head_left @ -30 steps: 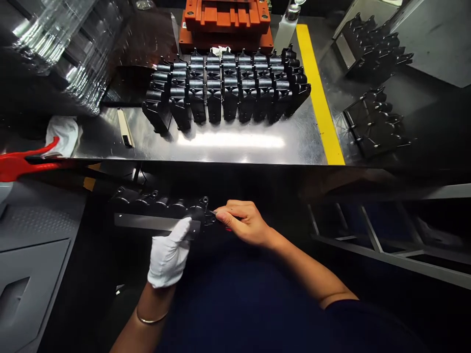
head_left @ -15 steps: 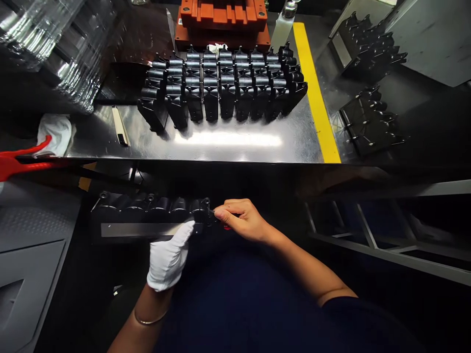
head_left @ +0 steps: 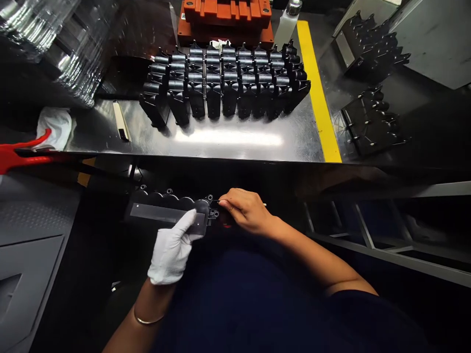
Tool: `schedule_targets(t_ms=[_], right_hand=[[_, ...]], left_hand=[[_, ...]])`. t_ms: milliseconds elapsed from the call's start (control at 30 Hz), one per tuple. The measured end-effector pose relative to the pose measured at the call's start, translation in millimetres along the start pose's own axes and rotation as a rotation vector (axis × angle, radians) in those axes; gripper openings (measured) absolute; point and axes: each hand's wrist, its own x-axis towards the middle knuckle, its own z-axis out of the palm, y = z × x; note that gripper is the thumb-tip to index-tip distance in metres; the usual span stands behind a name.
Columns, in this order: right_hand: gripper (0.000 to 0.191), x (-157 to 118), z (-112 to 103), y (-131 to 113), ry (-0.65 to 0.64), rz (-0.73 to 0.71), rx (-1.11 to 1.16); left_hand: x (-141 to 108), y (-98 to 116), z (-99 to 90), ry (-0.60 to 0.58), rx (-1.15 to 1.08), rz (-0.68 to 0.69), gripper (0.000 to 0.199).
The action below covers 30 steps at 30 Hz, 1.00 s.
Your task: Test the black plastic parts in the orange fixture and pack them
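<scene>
My left hand (head_left: 171,252), in a white glove, is closed around the right end of a black plastic housing (head_left: 165,202), thumb on its flat face. The housing has a scalloped upper edge, small screw-hole lugs and a pale strip along its face. It is held in front of the bench, tilted slightly. At its right end my right hand (head_left: 245,208), ungloved, is closed in a pinch on a thin tool (head_left: 264,204). A narrow tip shows by the corner lug and a light end sticks out behind the fingers; its kind is mostly hidden.
On the metal bench (head_left: 228,147) stands a row of similar black housings (head_left: 230,100), before an orange-red fixture (head_left: 226,22). More housings (head_left: 371,120) lie right of a yellow tape strip (head_left: 318,93). A cream-handled cutter (head_left: 120,120) and red-handled tool (head_left: 22,156) are left.
The housing has turned in my left hand, so its flat face shows more and its left end is nearer. My right hand has shifted slightly right and up, its wrist turned.
</scene>
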Motion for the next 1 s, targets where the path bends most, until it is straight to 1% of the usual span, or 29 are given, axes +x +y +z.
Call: schedule_targets(t_ms=[33,67,167,200,267,333,433,500,567,667,733,800,867,933,967,1000], right_hand=[[0.036,-0.5,-2.0,-1.8,-0.036,-0.004,-0.025],[0.037,-1.1,-3.0,-3.7,-0.051,0.007,-0.061],[0.037,-2.1,-2.0,-7.8,-0.095,0.043,-0.161],[0.037,-2.0,-1.4,-8.3,-0.11,0.048,-0.184],[0.037,-1.0,-1.8,-7.7,-0.148,0.044,-0.2],[0.037,1.1,-5.4,-5.7,-0.217,0.024,-0.169],[0.04,4.6,-15.2,-2.5,-0.351,-0.003,-0.111],[0.042,5.5,-20.9,-1.6,-0.408,-0.004,-0.103],[0.041,4.2,-23.0,-1.7,-0.388,0.001,-0.111],[0.039,-0.9,-18.3,-3.2,-0.252,0.027,-0.153],[0.039,-4.7,-12.1,-4.2,-0.192,0.043,-0.189],[0.039,-7.1,-6.7,-5.0,-0.174,0.061,-0.211],[0.039,-7.1,-5.6,-5.6,-0.183,0.079,-0.221],[0.039,-4.5,-11.2,-5.9,-0.247,0.084,-0.22],[0.04,-2.4,-16.5,-6.1,-0.329,0.063,-0.207],[0.041,0.0,-23.1,-6.4,-0.446,0.02,-0.184]], left_hand=[[-1.4,1.6,1.4,0.004,0.031,0.013,0.042],[-2.7,3.4,3.6,0.011,0.049,0.022,0.038],[-5.4,7.7,12.1,0.045,0.018,0.011,0.02],[-5.6,8.1,14.3,0.057,0.0,0.001,0.018],[-5.0,7.6,16.5,0.077,-0.031,-0.026,0.022],[-4.1,6.4,16.3,0.079,-0.043,-0.059,0.025],[-5.1,6.4,16.1,0.047,-0.019,-0.095,0.028],[-7.2,8.2,17.7,0.019,-0.002,-0.105,0.031],[-9.0,10.4,20.2,0.016,0.005,-0.119,0.031],[-8.5,10.8,22.7,0.063,-0.008,-0.102,0.03],[-6.7,8.1,22.8,0.082,-0.032,-0.095,0.031],[-5.4,4.1,22.2,0.081,-0.053,-0.101,0.032],[-5.6,1.1,21.6,0.084,-0.052,-0.109,0.031],[-6.8,0.5,20.9,0.09,-0.023,-0.109,0.03],[-7.1,1.1,20.4,0.076,-0.007,-0.112,0.029],[-6.9,2.4,19.6,0.042,0.006,-0.125,0.029]])
